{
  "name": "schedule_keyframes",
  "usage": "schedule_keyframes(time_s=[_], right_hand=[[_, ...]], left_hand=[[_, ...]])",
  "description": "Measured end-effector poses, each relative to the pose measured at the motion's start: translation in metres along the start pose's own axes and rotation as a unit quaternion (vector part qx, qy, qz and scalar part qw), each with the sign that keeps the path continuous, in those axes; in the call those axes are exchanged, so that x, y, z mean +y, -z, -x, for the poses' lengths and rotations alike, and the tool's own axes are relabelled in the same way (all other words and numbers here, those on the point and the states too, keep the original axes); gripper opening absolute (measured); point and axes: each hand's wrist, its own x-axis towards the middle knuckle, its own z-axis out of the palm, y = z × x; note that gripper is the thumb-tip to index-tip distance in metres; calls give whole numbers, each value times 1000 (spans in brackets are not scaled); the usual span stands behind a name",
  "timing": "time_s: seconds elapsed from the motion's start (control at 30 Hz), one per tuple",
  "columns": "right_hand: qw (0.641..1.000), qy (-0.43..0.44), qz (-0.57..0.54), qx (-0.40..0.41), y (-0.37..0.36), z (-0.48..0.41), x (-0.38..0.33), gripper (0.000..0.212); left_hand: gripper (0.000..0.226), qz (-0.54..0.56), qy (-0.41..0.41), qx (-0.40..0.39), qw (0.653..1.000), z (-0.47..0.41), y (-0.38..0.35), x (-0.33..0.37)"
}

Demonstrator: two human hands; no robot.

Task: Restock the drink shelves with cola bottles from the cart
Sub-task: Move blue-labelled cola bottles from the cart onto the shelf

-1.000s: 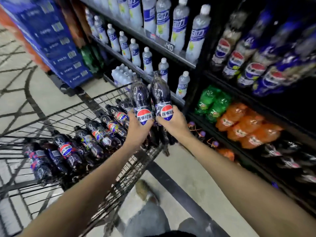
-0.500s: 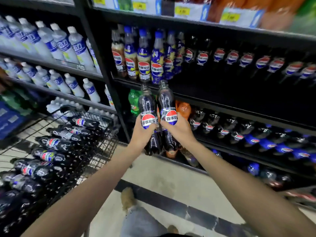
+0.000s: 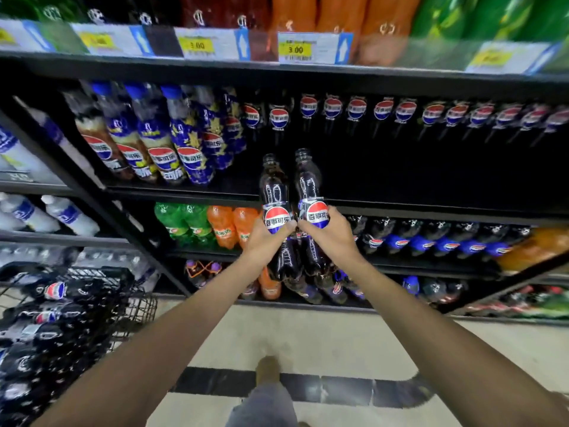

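1. Before the black metal drink shelf (image 3: 400, 208), head view: the left grip (image 3: 264, 241) clasps a dark plastic cola bottle (image 3: 274, 192) with a red-white-blue label, held upright.
2. The right grip (image 3: 334, 238) clasps a second matching cola bottle (image 3: 309, 186), which touches the first at the shelf's front edge.
3. Left of the shelf, a black wire cart (image 3: 138, 303) holds more lying cola bottles (image 3: 55, 291).

Black shelving (image 3: 400, 78) stands beyond and above the left hand (image 3: 264, 241), yellow price tags (image 3: 295, 50) on its top rail; below the hand, pale floor (image 3: 308, 337) crossed by a dark tile stripe (image 3: 345, 388)
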Motion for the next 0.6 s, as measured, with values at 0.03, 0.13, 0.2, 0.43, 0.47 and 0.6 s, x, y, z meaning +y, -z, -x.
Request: schedule_keyframes(time_s=[0.03, 0.13, 0.2, 0.43, 0.47, 0.6], right_hand=[[1000, 5, 1, 10, 4, -8, -2, 32], [999, 20, -2, 36, 13, -35, -13, 36], [998, 32, -4, 55, 18, -52, -21, 38], [995, 41, -17, 90, 36, -102, -37, 46], [994, 39, -18, 96, 37, -107, -36, 46], [992, 35, -17, 123, 37, -122, -27, 51]], left_hand=[[18, -6, -8, -11, 1000, -11, -2, 4], [43, 1, -21, -38, 999, -42, -6, 25], [55, -2, -44, -40, 998, -61, -8, 40], [67, -8, -101, -82, 992, -122, -17, 77], [70, -13, -107, -87, 990, -128, -18, 79], [71, -35, -128, -113, 985, -145, -25, 76]])
